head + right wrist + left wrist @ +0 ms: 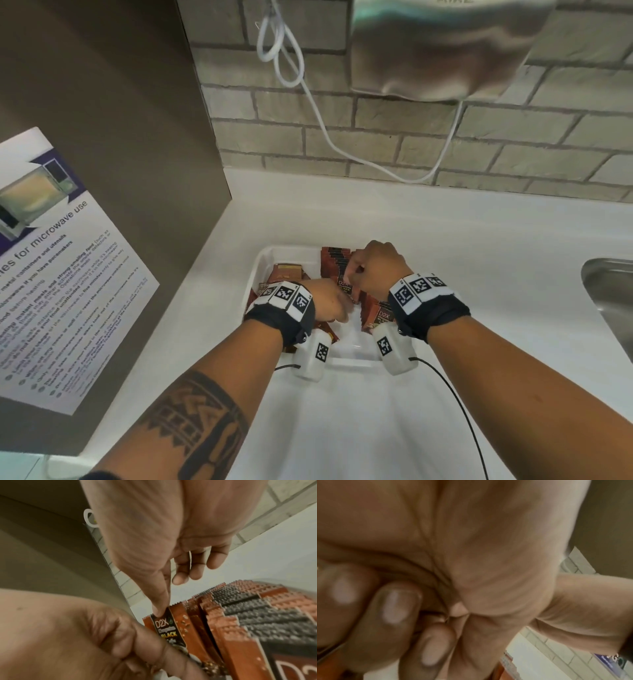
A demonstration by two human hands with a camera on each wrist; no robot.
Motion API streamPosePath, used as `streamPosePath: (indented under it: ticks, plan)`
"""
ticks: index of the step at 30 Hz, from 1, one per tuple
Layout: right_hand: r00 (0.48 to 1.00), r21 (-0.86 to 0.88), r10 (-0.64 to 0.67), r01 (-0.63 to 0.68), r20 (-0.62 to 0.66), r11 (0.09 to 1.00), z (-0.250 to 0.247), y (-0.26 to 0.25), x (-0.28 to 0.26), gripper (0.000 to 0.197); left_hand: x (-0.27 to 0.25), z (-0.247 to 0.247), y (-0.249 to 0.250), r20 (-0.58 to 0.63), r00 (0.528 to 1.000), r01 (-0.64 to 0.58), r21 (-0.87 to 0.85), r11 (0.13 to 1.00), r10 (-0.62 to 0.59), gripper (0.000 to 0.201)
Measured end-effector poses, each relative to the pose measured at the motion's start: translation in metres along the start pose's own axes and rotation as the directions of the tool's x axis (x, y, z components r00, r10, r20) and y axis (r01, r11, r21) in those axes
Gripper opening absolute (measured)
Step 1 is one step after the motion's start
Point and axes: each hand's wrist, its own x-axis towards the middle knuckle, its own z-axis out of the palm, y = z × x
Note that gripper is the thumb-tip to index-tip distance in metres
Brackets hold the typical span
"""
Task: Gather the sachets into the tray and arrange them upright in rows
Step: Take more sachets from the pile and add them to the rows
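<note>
- I see the white counter (445,240) filling the lower middle of the head view, with a steel sink (613,301) at the right edge and a microwave notice (61,274) at the left.
- The white tray (270,255) sits at the frame's centre, under both my wrists.
- A row of sachets (334,265) stands upright along the tray's upper right side; looser ones (287,272) lie in its upper left part.
- My right hand (376,269), just above centre, pinches the top edge of the front sachet (169,627) of that row with thumb and finger; it is marked "D2X BLACK".
- My left hand (329,301), just left of centre, has its fingers (395,609) curled at the same sachet's lower part; I cannot tell whether they actually grip it.
</note>
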Motion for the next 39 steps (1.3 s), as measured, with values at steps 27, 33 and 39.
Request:
streamPosePath:
  ticks: [27,33,39]
  plan:
    - [1.0,0.083,0.005,-0.003,-0.026,0.997,-0.004,0.014,0.015,0.013,0.014,-0.003,0.0,0.059,0.997,0.057,-0.043,0.997,-0.055,0.039]
    - [0.998,0.123,-0.002,0.01,-0.066,0.992,-0.01,0.015,0.009,0.01,0.009,-0.006,0.0,0.021,0.998,0.06,-0.101,0.993,-0.058,0.036]
    - [0.983,0.211,-0.083,0.117,-0.166,0.97,-0.022,0.01,-0.024,0.01,-0.013,-0.022,-0.017,-0.151,0.987,0.039,-0.054,0.998,-0.047,0.024]
